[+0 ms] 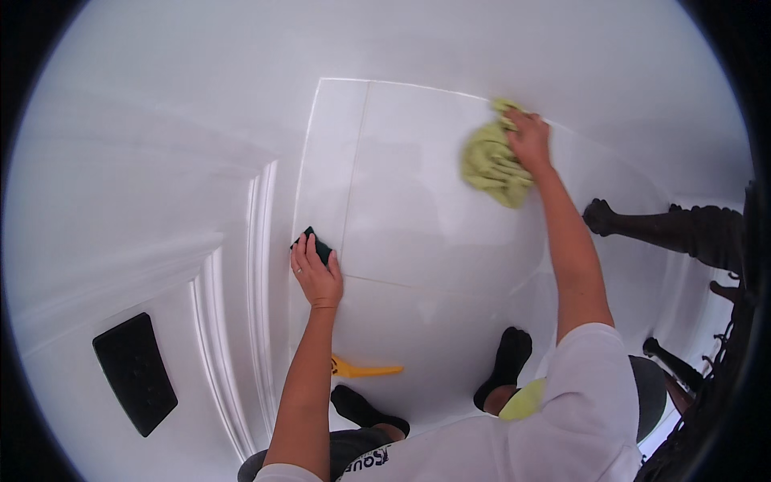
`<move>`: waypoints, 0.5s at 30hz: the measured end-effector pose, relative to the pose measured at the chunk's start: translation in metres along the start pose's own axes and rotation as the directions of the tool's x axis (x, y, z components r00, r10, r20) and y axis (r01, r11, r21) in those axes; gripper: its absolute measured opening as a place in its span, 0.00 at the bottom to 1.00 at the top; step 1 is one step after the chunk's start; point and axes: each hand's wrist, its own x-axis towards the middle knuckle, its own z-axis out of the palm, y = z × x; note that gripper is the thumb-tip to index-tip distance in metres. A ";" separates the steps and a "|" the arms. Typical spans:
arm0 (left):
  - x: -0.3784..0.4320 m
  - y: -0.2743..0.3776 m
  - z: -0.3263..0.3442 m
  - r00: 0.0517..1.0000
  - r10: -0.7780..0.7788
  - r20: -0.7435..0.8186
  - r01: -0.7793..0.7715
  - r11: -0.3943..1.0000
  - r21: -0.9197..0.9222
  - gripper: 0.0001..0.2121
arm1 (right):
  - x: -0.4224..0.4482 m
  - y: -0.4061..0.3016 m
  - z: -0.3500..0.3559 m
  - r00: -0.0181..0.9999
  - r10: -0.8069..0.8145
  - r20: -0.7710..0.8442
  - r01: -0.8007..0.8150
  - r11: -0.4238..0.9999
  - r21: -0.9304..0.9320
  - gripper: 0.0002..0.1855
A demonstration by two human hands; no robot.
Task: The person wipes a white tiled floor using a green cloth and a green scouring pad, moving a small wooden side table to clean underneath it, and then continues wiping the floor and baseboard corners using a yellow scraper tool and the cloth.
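Observation:
My left hand lies over a dark green scouring pad, fingers spread across it. The pad is down on white floor tiles, close to the left wall. At the far right of the tiles, my right hand holds a crumpled yellow-green cloth along the line where floor meets far wall. The cloth is slightly blurred. A yellow plastic hand tool rests on the floor beside my left forearm, which hides one end of it.
Dark carved furniture legs stand on the right. White moulding runs along the left wall, which carries a black rectangular panel. My feet in black socks are below, with another yellow-green cloth by my right ankle.

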 end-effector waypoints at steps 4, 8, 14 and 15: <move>-0.001 0.002 0.004 1.000 -0.004 -0.005 0.004 1.000 -0.003 0.23 | -0.052 0.092 -0.043 0.889 0.416 -0.191 -0.444 0.885 -0.142 0.24; 0.001 0.006 0.004 1.000 -0.011 0.019 0.011 1.000 -0.008 0.23 | -0.035 0.063 -0.020 0.700 0.615 -0.363 -0.710 0.655 -0.259 0.23; -0.002 -0.003 -0.001 0.999 -0.030 0.025 0.029 0.999 0.012 0.23 | 0.009 -0.162 0.074 0.998 0.043 0.035 -0.047 0.991 0.122 0.30; -0.003 -0.008 -0.002 0.999 -0.030 0.019 0.030 0.999 0.025 0.24 | 0.019 -0.206 0.079 0.981 -0.060 0.187 0.034 0.990 0.138 0.30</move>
